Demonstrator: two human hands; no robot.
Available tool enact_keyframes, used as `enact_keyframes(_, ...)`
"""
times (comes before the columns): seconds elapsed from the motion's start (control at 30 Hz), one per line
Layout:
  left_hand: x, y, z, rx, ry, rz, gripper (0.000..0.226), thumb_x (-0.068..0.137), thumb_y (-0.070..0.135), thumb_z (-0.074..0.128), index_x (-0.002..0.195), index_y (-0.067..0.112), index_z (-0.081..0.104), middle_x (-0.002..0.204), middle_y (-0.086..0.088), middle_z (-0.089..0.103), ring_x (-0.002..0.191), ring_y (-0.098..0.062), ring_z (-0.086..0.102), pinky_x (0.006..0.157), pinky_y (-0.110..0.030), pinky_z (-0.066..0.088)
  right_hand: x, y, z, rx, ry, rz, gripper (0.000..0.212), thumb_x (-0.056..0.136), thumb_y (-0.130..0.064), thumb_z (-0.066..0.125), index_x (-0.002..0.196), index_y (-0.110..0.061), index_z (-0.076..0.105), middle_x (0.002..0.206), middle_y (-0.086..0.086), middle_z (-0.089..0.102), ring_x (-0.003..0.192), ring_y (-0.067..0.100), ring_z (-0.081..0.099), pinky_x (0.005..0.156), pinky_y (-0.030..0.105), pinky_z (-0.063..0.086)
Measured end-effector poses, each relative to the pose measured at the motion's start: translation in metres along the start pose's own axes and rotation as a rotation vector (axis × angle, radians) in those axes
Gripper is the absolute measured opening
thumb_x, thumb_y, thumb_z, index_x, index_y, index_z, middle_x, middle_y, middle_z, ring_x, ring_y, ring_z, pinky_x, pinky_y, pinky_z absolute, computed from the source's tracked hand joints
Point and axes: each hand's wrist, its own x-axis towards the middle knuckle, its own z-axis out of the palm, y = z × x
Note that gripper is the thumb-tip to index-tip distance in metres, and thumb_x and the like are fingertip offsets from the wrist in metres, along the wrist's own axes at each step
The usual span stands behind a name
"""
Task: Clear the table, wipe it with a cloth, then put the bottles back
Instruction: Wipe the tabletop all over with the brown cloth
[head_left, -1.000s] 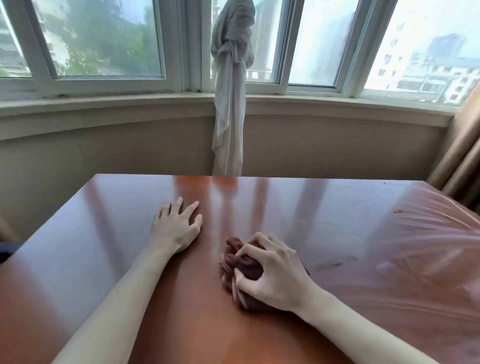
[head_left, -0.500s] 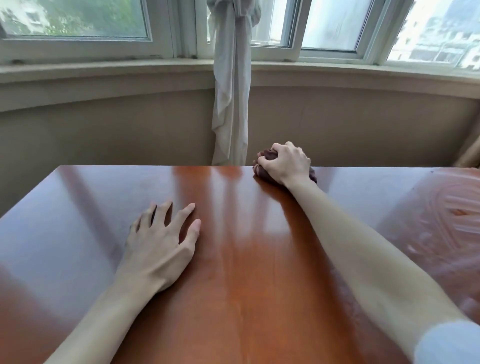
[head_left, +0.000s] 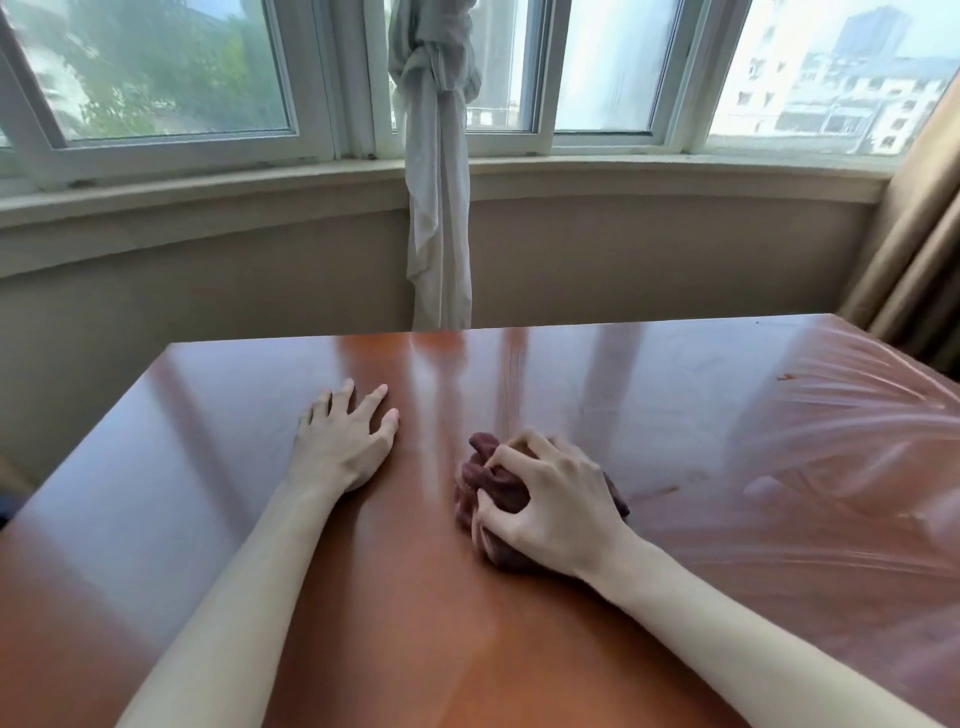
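Right hand (head_left: 550, 506) grip is curled round the bunched dark red cloth (head_left: 493, 480), pressing it on the desk (head_left: 675, 405) near centre. Left hand (head_left: 343, 441) lies flat, fingers spread, at the cloth's 9 o'clock. Unwiped film-covered surface lies toward 3 o'clock; right arm nearer.

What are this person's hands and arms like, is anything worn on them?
Both forearms are bare as far as the picture shows. The left hand and right hand wear no gloves, and no rings, watch or bracelets show. The fingers are slim, with short, plain nails.
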Motion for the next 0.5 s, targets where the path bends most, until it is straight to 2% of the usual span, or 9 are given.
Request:
enact_keyframes(0.13, -0.002, 0.001, -0.001, 0.001, 0.007, -0.003, 0.06, 0.099, 0.064, 0.024, 0.156, 0.046, 0.024, 0.166, -0.005, 0.019, 0.153, -0.03, 0.014, 0.125, -0.048, 0.01, 0.005, 0.005, -0.002, 0.001, 0.013, 0.011, 0.035, 0.081, -0.065, 0.055, 0.098, -0.036, 0.066, 0.098, -0.013, 0.057, 0.094, 0.017, 0.056, 0.082, 0.034, 0.049)
enact_keyframes(0.33, -0.003, 0.0, 0.003, -0.001, 0.045, 0.015, 0.063, 0.096, 0.066, 0.018, 0.155, 0.046, 0.025, 0.166, -0.002, 0.019, 0.153, -0.027, 0.011, 0.125, -0.046, 0.009, 0.146, 0.063, 0.031, -0.04, 0.007, 0.186, 0.049, 0.08, -0.063, 0.05, 0.118, -0.039, 0.067, 0.109, -0.004, 0.058, 0.108, 0.028, 0.058, 0.086, 0.042, 0.048)
enact_keyframes(0.5, -0.001, 0.001, 0.003, 0.014, 0.1, -0.004, 0.077, 0.084, 0.074, 0.007, 0.153, 0.048, 0.028, 0.162, 0.005, 0.025, 0.152, -0.021, 0.013, 0.124, -0.042, 0.014, 0.253, 0.11, 0.061, -0.078, 0.064, 0.271, 0.036, 0.085, -0.06, 0.057, 0.103, -0.03, 0.068, 0.106, 0.002, 0.058, 0.106, 0.034, 0.056, 0.08, 0.039, 0.039)
